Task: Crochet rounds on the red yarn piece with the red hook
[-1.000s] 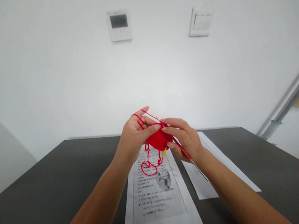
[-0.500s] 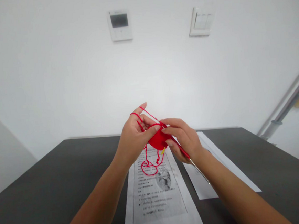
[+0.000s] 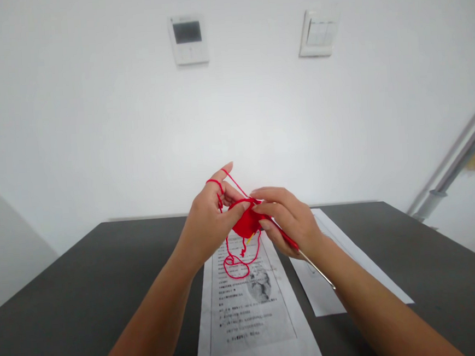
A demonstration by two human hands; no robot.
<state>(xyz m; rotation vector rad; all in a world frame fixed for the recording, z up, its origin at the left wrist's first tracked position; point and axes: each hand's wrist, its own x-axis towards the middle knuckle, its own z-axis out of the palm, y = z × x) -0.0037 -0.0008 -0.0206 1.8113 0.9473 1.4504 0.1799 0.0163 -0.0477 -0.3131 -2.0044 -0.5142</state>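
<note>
A small red crochet piece (image 3: 246,222) is pinched by my left hand (image 3: 213,215), thumb across its front. Red yarn (image 3: 235,181) wraps round that hand's raised index finger and runs taut to the top edge of the piece. My right hand (image 3: 288,218) grips a crochet hook (image 3: 285,237) with a red handle and a metal shaft that points down to the right; its working tip is hidden at the piece's edge. A yellow marker (image 3: 250,238) hangs at the bottom of the piece. Loose yarn (image 3: 236,267) dangles below in a loop.
A printed sheet (image 3: 253,330) with a picture lies under my hands on the dark table (image 3: 119,297). Another paper (image 3: 327,297) lies to the right, partly behind my forearm. On the white wall are a control panel (image 3: 189,42) and a switch (image 3: 319,33).
The crochet piece and the hook at its edge have shifted slightly left, with the right hand. The yellow marker has swung left. My left hand keeps its grip.
</note>
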